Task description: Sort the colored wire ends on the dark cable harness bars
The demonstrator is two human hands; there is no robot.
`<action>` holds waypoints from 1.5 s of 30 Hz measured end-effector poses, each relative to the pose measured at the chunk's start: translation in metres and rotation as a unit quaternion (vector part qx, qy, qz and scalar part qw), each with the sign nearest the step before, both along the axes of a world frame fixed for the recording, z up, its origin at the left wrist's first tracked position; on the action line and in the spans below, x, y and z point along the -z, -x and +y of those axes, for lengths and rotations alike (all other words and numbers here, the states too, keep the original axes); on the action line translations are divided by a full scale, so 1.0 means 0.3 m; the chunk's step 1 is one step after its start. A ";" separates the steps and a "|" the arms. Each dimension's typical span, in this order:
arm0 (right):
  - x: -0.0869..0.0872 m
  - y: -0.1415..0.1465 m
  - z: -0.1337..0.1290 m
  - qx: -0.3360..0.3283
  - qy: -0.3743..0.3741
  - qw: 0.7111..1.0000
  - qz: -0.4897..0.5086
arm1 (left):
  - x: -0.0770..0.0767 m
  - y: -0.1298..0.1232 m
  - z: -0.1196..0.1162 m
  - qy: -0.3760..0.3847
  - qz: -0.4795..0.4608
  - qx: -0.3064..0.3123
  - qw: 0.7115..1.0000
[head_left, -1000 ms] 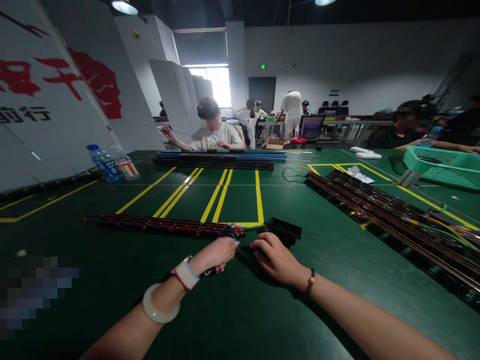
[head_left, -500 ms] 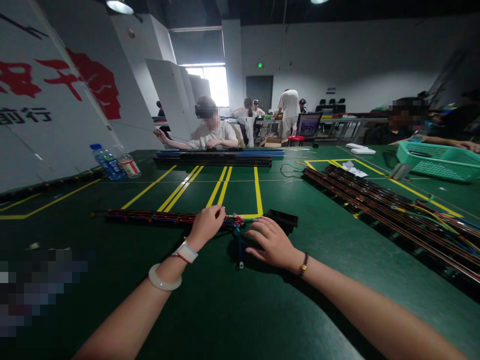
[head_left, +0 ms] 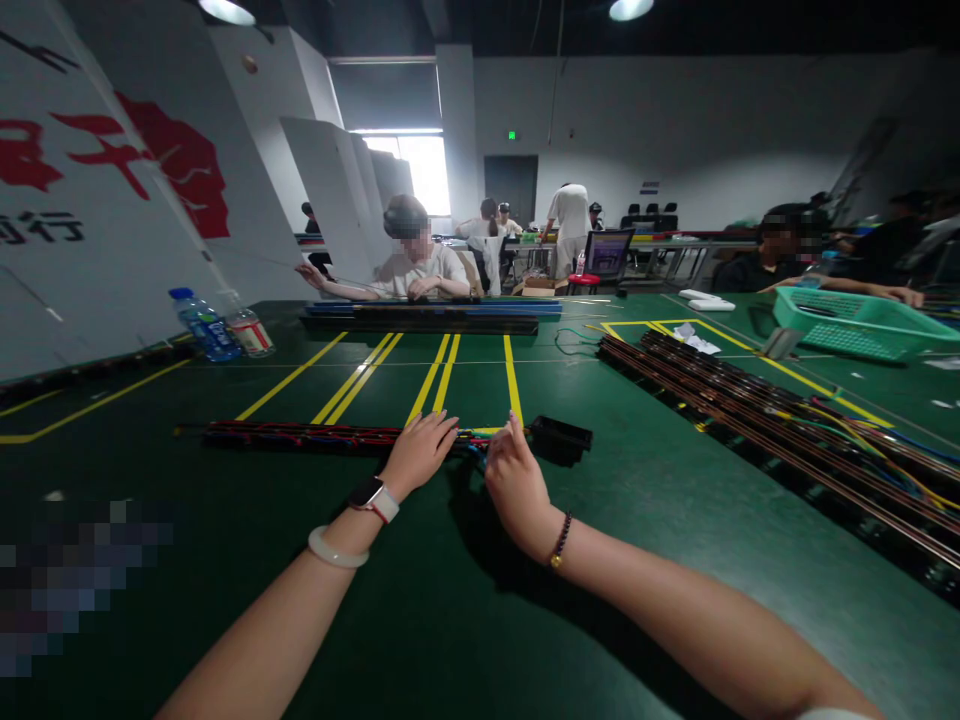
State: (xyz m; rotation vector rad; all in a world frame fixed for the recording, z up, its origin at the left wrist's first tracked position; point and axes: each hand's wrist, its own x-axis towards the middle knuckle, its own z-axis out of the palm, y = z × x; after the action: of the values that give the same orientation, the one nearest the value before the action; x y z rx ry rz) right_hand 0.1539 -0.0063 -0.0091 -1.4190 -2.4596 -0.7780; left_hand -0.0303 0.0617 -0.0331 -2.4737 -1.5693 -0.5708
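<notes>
One long, narrow black strip (head_left: 300,437) lies crosswise on the green desk (head_left: 450,620), with red and blue wires running along it. Its right end is partly hidden by the left hand (head_left: 421,450), which is palm down, fingers extended and loosely spread over the wired end. That hand is unclenched; whether its fingertips press on the wires is unclear. A smartwatch (head_left: 367,494) and a pale bangle (head_left: 337,549) circle that wrist. The right hand (head_left: 517,488) is turned on its side, fingers bent and pointing up, beside blue wire ends (head_left: 474,454) between the two hands. I cannot tell whether it pinches anything. A dark beaded bracelet (head_left: 561,540) is on its wrist. Just right of its fingers sits a small, open black box (head_left: 561,437).

Beyond the strip, yellow tape lines (head_left: 360,382) mark the desk. Long assemblies with copper-coloured rods (head_left: 750,440) slant across the right side. Farther back are two bottles (head_left: 206,328) at the left, a green basket (head_left: 862,325) at the right, and blue and black rails (head_left: 427,318) near the far edge, where a person (head_left: 424,268) in a pale shirt sits.
</notes>
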 end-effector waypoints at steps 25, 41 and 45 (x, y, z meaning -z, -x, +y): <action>0.044 0.225 0.158 -0.023 0.088 0.989 0.115 | 0.020 0.078 0.026 -0.160 -0.444 -0.021 0.881; 0.075 0.100 0.494 0.006 0.119 0.990 0.078 | 0.017 0.044 0.001 -0.154 -0.310 0.053 0.937; 0.072 0.080 0.625 0.027 0.128 0.989 0.063 | 0.019 0.034 -0.003 -0.145 -0.286 0.057 0.946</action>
State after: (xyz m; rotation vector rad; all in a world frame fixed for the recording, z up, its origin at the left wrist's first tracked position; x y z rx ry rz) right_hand 0.1300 0.1813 -0.0306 -1.5730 -2.5022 -0.3775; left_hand -0.0404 0.0610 -0.0387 -2.2938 -1.3628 -1.5290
